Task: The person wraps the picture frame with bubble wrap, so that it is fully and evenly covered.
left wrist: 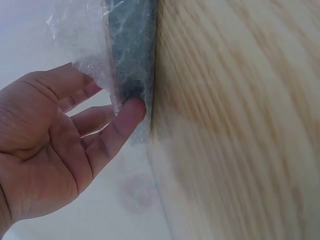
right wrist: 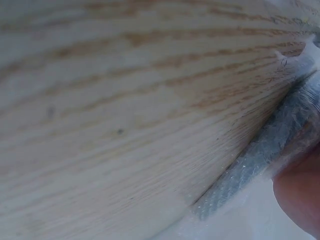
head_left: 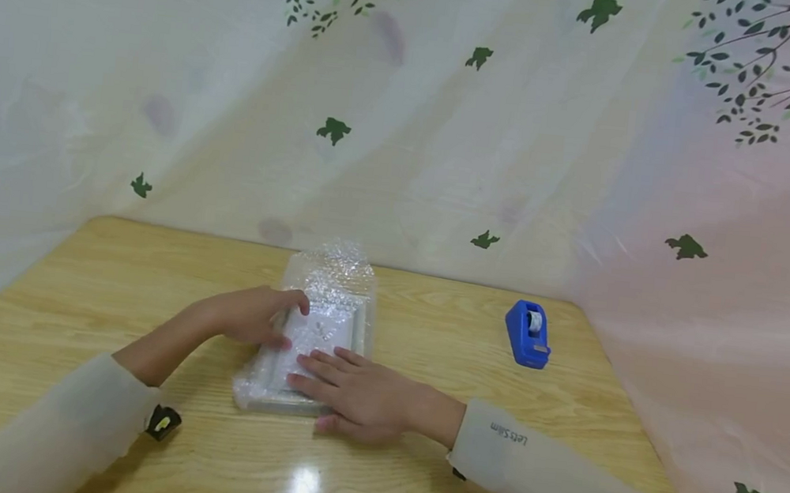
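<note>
A flat rectangular picture frame (head_left: 319,326) lies on the wooden table, covered in clear bubble wrap (head_left: 336,269) that extends past its far end. My left hand (head_left: 252,316) holds its left edge, fingers bent, with the thumb and index finger apart over the top. In the left wrist view a fingertip of the left hand (left wrist: 65,130) rests against the wrapped side. My right hand (head_left: 369,399) lies with fingers extended across the near right part of the frame, pressing on the wrap. Only part of the right hand (right wrist: 300,192) shows in the right wrist view, beside the wrapped edge.
A blue tape dispenser (head_left: 528,335) with a roll of tape stands at the right on the wooden table (head_left: 444,331). Behind and beside the table hangs a pale curtain (head_left: 402,176) printed with leaves and branches.
</note>
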Demonstrator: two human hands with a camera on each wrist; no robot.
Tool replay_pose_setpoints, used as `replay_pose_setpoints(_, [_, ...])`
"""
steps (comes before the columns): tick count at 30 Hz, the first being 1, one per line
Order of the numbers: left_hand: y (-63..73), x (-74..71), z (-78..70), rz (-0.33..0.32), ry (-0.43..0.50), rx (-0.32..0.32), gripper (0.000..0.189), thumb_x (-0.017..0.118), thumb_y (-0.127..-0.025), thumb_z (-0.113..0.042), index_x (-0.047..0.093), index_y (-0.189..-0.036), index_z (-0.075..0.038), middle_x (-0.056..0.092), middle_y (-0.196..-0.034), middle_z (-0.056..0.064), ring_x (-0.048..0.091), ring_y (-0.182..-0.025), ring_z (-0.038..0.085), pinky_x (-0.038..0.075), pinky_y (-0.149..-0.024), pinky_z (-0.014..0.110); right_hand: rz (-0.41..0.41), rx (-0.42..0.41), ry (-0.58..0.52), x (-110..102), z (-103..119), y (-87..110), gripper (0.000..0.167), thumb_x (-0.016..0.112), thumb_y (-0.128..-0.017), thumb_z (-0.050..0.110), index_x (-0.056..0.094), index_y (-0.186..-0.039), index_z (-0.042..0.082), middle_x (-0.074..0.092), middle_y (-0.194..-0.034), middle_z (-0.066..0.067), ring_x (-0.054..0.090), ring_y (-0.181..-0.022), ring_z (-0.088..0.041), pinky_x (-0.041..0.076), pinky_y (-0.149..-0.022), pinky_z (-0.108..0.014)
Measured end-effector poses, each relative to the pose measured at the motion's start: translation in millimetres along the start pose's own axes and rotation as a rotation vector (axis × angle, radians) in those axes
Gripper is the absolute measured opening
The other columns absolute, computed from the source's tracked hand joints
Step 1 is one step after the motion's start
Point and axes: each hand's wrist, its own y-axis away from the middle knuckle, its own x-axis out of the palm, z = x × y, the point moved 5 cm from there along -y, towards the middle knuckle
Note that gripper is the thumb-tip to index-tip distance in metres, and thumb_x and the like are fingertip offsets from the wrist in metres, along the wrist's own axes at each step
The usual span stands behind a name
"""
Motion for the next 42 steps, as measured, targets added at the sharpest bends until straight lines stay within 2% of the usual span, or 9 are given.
replay_pose_setpoints(5, [1.1,0.4,-4.3,0.021,-0.001,-0.017,0.044,0.08,-0.089,-0.018,0.058,-0.127,-0.019,0.064,-0.09,0.002,0.055,-0.079,0.017,0.049,-0.075,0.039,0.014,0.0,-0.003,0,0,-1.4,0.067,0.024,-0.11,0.052,0.004,-0.166,0.021,0.004,-0.172,-0.007,0.002,-0.158,-0.022,0.002,-0.127,-0.043])
replay_pose_setpoints(9, [0.1,2.4,-6.8,0.008,-0.008,0.014,0.03,0.079,-0.088,-0.013,0.063,-0.112,-0.021,0.053,-0.074,-0.004,0.049,-0.068,0.013,0.043,-0.065,0.031,0.018,-0.002,-0.009,0,0,-1.1,0.069,0.025,-0.109,0.054,0.004,-0.166,0.022,0.003,-0.172,-0.007,0.002,-0.158,-0.022,0.002,-0.126,-0.043])
replay_pose_setpoints(13, [0.6,2.6,-5.4,-0.028,-0.03,0.077,0.012,0.078,-0.089,-0.014,0.069,-0.094,-0.021,0.063,-0.087,-0.006,0.052,-0.074,0.011,0.048,-0.072,0.033,0.015,-0.002,-0.007,-1,0,-0.5,0.07,0.027,-0.109,0.056,0.004,-0.166,0.022,0.004,-0.172,-0.007,0.003,-0.158,-0.022,0.003,-0.127,-0.045])
replay_pose_setpoints(17, [2.2,2.5,0.3,-0.041,-0.016,0.101,0.008,0.077,-0.091,-0.021,0.071,-0.095,-0.022,0.068,-0.096,-0.005,0.054,-0.077,0.011,0.049,-0.075,0.034,0.003,-0.012,0.007,-2,0,-0.1,0.073,0.028,-0.108,0.058,0.006,-0.166,0.021,0.006,-0.172,-0.008,0.005,-0.158,-0.024,0.005,-0.126,-0.046])
replay_pose_setpoints(21, [2.8,2.5,5.1,-0.027,0.008,0.095,0.016,0.079,-0.09,-0.029,0.069,-0.101,-0.022,0.061,-0.083,-0.004,0.048,-0.069,0.009,0.045,-0.066,0.029,-0.016,-0.021,0.017,-4,0,0.7,0.076,0.031,-0.107,0.06,0.006,-0.166,0.02,0.008,-0.172,-0.01,0.007,-0.158,-0.025,0.007,-0.126,-0.047])
replay_pose_setpoints(28, [2.8,4.3,3.2,0.036,0.016,0.033,0.033,0.083,-0.084,-0.042,0.068,-0.106,-0.023,0.067,-0.1,0.005,0.045,-0.068,0.011,0.043,-0.064,0.03,-0.022,-0.023,0.01,-5,-1,4.0,0.077,0.031,-0.106,0.062,0.005,-0.166,0.022,0.008,-0.171,-0.009,0.008,-0.158,-0.025,0.006,-0.126,-0.047])
replay_pose_setpoints(30, [1.7,4.6,0.5,0.039,-0.005,0.037,0.032,0.083,-0.084,-0.04,0.068,-0.106,-0.022,0.062,-0.088,0.002,0.046,-0.07,0.012,0.043,-0.067,0.031,-0.032,-0.031,-0.005,-5,-2,4.9,0.074,0.031,-0.106,0.061,0.008,-0.166,0.022,0.01,-0.171,-0.009,0.008,-0.158,-0.025,0.006,-0.126,-0.046])
replay_pose_setpoints(36, [0.8,3.5,-6.6,0.041,-0.032,0.045,0.031,0.084,-0.083,-0.036,0.068,-0.104,-0.019,0.058,-0.087,-0.002,0.049,-0.075,0.014,0.045,-0.071,0.034,-0.115,-0.062,-0.036,-8,-17,10.8,0.063,0.027,-0.11,0.051,0.027,-0.163,0.017,0.025,-0.168,-0.009,0.017,-0.156,-0.025,0.007,-0.127,-0.041])
replay_pose_setpoints(42, [1.8,3.1,-4.5,0.045,-0.046,0.006,0.03,0.085,-0.082,-0.036,0.069,-0.101,-0.02,0.067,-0.111,0.007,0.052,-0.081,0.016,0.046,-0.077,0.037,-0.302,0.061,-0.116,-28,-58,13.3,0.048,0.044,-0.11,0.037,0.056,-0.145,0.008,0.052,-0.151,-0.013,0.043,-0.144,-0.03,0.028,-0.122,-0.045])
